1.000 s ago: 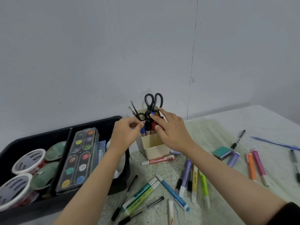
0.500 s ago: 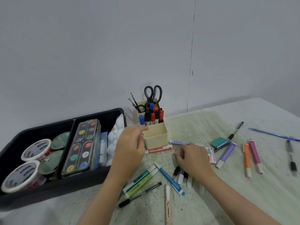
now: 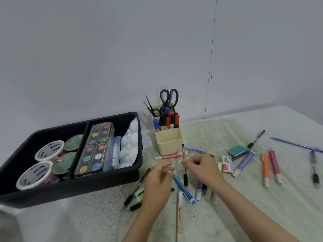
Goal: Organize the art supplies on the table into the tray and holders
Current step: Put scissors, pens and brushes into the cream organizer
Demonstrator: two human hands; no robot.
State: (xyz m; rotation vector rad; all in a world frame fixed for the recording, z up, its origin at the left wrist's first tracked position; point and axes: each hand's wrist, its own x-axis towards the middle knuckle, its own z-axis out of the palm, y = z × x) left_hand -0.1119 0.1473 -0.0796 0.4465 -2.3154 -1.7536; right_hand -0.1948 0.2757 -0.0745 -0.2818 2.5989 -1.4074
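The right hand (image 3: 201,169) is pinching a black pen (image 3: 183,151) by its middle near the cream holder (image 3: 168,142); the left hand (image 3: 157,184) is hovering alongside, its fingers (image 3: 168,170) too blurred to judge.

The speckled table (image 3: 262,215) carries a black tray (image 3: 70,189) at its left edge and a cream holder (image 3: 168,142) near the back edge. Loose pens (image 3: 256,139) and markers (image 3: 266,167) lie scattered across the middle and right (a staple box (image 3: 227,164) and a teal ink pad (image 3: 236,150) among them). A blue pen (image 3: 295,144) lies toward the right edge.
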